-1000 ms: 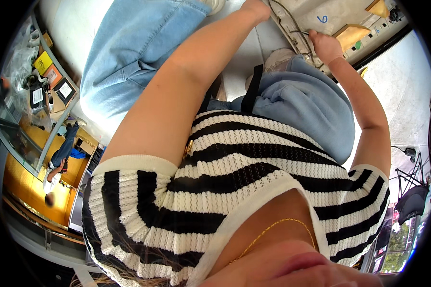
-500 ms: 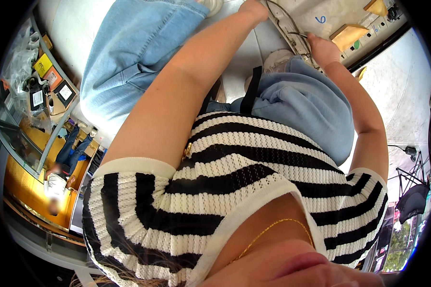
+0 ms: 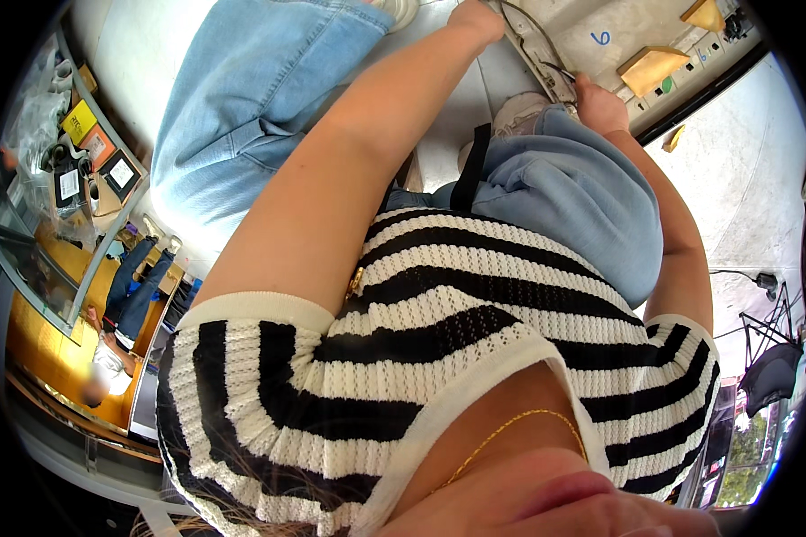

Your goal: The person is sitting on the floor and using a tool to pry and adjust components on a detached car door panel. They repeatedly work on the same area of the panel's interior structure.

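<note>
My left hand (image 3: pixel 477 21) is at the top edge, beside the near corner of a beige panel (image 3: pixel 613 18). It looks curled, but its fingers are largely hidden, and what they hold cannot be made out. A thin dark cable (image 3: pixel 546 40) curves along the panel's left border, starting close to that hand. My right hand (image 3: pixel 602 106) is closed at the panel's lower border, with the dark cable's end running into its fingers. Its fingertips are partly hidden.
Brown wedge-shaped pieces (image 3: pixel 654 70) lie on the panel; a smaller one (image 3: pixel 673 139) is on the pale floor. At left, a glass cabinet (image 3: pixel 27 259) has boxes (image 3: pixel 81 121) on top, and another person (image 3: pixel 112 358) is beyond it. A black stand (image 3: pixel 770 349) is at right.
My right hand has shifted slightly toward me, and the brown piece on the floor shows more fully. My left hand has barely moved. The other person at left has changed posture.
</note>
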Available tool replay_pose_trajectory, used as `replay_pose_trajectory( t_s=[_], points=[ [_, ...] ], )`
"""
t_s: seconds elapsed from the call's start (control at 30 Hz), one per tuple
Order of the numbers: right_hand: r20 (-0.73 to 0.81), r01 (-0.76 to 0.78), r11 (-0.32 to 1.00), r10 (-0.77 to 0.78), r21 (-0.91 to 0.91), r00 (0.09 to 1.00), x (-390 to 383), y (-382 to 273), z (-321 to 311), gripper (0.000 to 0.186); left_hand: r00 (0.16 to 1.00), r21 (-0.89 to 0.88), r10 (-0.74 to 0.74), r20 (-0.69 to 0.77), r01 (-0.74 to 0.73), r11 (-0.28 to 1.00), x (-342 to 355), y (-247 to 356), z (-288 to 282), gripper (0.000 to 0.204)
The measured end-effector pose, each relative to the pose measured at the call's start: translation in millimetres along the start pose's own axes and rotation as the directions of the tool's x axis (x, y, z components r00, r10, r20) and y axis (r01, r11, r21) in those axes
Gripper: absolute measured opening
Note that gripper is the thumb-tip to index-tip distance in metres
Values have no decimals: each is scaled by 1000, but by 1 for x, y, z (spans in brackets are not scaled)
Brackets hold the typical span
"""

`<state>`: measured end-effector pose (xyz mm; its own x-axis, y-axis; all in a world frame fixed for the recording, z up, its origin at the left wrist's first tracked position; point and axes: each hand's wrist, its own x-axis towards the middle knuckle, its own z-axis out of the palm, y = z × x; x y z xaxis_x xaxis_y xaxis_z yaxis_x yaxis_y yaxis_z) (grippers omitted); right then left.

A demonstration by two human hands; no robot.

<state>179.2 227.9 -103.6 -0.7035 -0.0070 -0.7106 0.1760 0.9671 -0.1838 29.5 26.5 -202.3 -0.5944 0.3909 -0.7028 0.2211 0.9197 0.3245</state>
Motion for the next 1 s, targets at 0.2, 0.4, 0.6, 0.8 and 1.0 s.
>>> replay_pose_trajectory(
  t_s=[0.2, 0.4, 0.6, 0.8, 1.0],
  points=[
    [35, -77, 994, 74, 83, 997, -3, -4, 5, 16, 999, -80, -35, -18, 34, 996, 1, -3, 4, 28],
    [45, -141, 982, 136, 125, 990, -7, -9, 13, 21, 1000, -50, -23, 14, 24, 998, 2, -2, 4, 28],
    [50, -155, 974, 149, 165, 988, -10, -16, 12, 21, 999, -53, -51, 15, 52, 997, -1, -2, 0, 29],
    [11, -155, 967, 156, 202, 988, -10, -12, 24, 25, 989, -211, -149, 21, 150, 966, -9, 5, -7, 29],
    [-20, -181, 960, 190, 215, 982, -15, -17, 26, 25, 982, -258, -188, 27, 188, 948, -12, 5, -11, 29]
  ],
)
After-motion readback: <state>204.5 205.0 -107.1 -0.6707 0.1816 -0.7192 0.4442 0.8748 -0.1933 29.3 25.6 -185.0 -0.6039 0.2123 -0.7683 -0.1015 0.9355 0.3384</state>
